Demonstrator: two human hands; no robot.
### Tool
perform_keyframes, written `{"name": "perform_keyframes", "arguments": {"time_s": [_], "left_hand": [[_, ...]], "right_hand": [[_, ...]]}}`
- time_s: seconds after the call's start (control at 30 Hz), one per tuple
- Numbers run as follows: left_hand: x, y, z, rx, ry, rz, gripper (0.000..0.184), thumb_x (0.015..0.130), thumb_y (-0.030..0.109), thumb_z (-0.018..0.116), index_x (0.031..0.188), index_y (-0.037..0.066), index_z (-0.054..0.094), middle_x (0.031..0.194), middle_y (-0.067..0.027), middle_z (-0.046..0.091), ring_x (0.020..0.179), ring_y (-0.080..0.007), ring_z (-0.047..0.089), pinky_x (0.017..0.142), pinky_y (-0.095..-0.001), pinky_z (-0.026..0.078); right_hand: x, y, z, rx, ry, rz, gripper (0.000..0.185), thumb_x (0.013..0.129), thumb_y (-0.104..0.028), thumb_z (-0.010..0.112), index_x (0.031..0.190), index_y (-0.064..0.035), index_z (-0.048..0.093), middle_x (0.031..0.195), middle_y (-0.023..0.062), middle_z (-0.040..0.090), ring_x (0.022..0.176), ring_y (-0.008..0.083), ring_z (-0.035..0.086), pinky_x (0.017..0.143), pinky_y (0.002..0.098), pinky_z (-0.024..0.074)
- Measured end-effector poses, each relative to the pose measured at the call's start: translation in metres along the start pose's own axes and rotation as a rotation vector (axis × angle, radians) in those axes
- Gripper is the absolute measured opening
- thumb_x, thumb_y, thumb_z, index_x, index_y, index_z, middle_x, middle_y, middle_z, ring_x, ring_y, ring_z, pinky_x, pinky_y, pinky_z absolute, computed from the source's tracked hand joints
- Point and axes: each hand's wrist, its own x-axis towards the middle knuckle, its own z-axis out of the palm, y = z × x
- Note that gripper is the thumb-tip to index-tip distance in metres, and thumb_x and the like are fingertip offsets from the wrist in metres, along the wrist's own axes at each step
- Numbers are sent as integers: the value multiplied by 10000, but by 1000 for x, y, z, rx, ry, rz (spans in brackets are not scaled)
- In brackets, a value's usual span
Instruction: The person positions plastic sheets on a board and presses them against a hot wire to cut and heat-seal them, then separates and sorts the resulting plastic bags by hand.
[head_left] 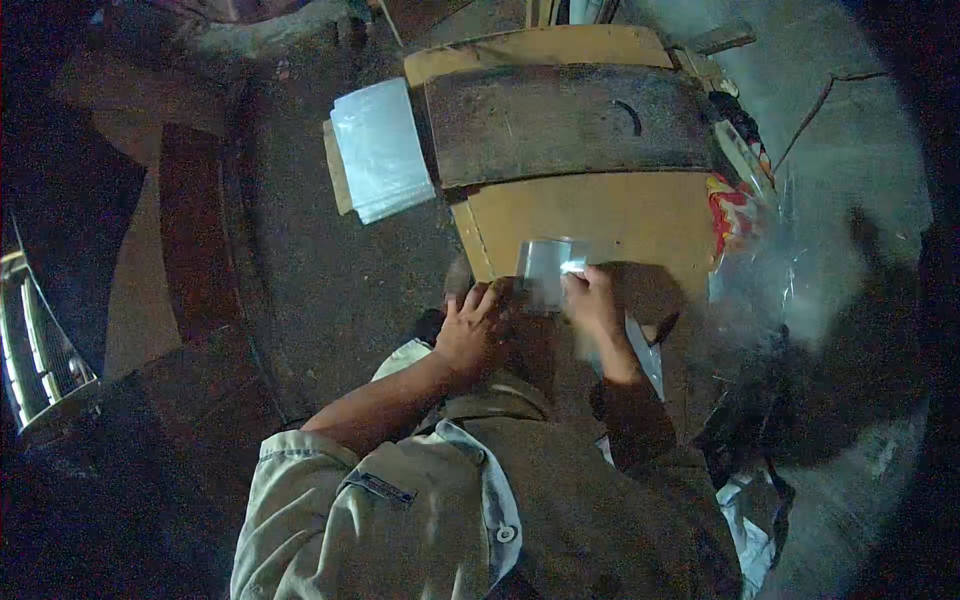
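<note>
A small clear plastic bag or sheet [545, 262] lies on the tan board in front of my body, its surface shiny and partly blurred. My right hand [594, 298] is closed at its right edge, with a bright glint by the fingertips; whether anything else is in the fingers is hidden. My left hand [474, 328] rests flat by the board's lower left corner, fingers stretched toward the plastic and slightly apart. Its fingertips are near the plastic's left side; I cannot tell if they touch it.
A stack of clear plastic bags [382, 150] lies at the upper left. A dark worn plank [570, 120] crosses the tan board [600, 215]. Red-and-yellow packaging [735, 215] and loose clear plastic are at the right edge. Dark floor [320, 290] spreads on the left.
</note>
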Motion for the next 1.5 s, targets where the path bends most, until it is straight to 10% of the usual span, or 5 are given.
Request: {"name": "perform_keyframes", "arguments": {"time_s": [0.43,0.67,0.87,1.5], "left_hand": [[6,0,-6,24,-14,-20,573,836,387,558,1356,196,412,1391,-137,292,1277,-316,291,1005,-567,273],[26,11,-40,-910,227,-27,632,851,429,600,1307,23,436,1245,-207,482,1178,-335,469,1010,-410,349],[47,5,-33,-1582,165,-30,201,900,156,596,1005,-14,614,889,-52,636,838,-114,574,782,-270,468],[74,-22,-57,-1027,713,-223,291,842,34,628,1112,-17,530,977,-82,587,892,-136,547,805,-265,442]], "right_hand": [[-8,-35,-52,186,-71,72,169,827,-115,633,970,-32,598,765,30,611,670,109,555,586,271,444],[-19,-97,-62,418,-337,166,225,833,-90,621,1050,-53,577,792,25,610,620,53,498,517,196,384],[-11,-112,-49,205,-489,104,190,847,-108,623,1010,-20,582,820,28,624,720,91,567,633,250,457],[78,-106,-3,457,-178,154,154,870,-188,626,907,-41,605,765,-35,576,680,33,496,596,195,380]]}}
